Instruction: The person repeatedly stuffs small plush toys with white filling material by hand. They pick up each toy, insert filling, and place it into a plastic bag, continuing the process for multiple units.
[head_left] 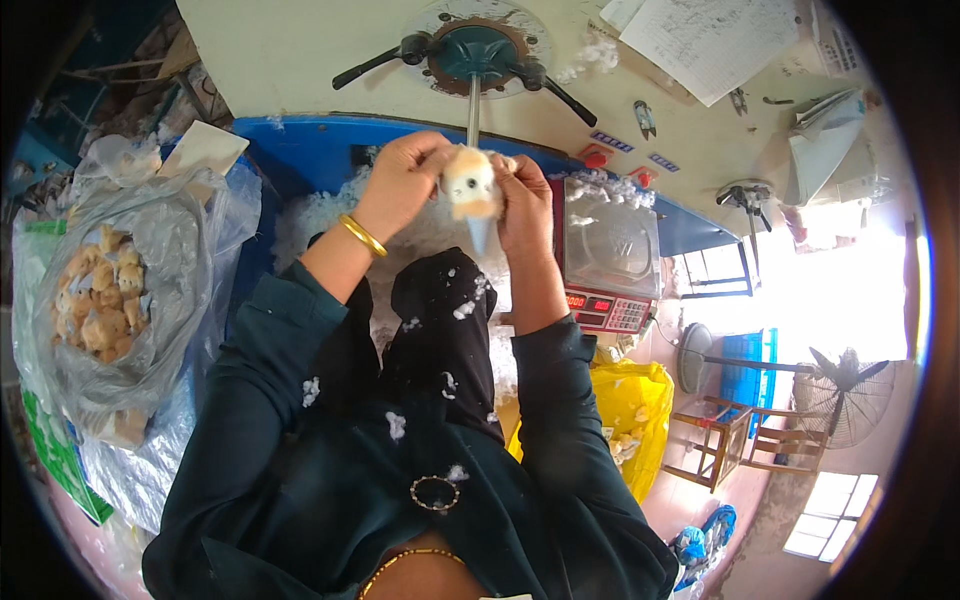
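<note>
A small plush toy [473, 184], orange and white with a dark eye and whisker marks, hangs between my two hands. A pale blue piece of fabric [478, 238] dangles below it. My left hand [408, 172] pinches the toy's left side, a gold bangle on its wrist. On the other side, my right hand [522, 200] grips its right edge. A thin metal tube [474, 112] runs down from the machine's round green fitting [482, 52] to the toy's top. Whether the tube's end is inside the toy is hidden.
White fluffy stuffing [325, 225] lies beyond my lap. At left, a clear plastic bag [170, 290] holds several plush pieces. A red digital scale [610, 250] stands right, above a yellow bag [645, 410]. Thread snips [645, 120] and papers [715, 40] lie on the pale machine surface.
</note>
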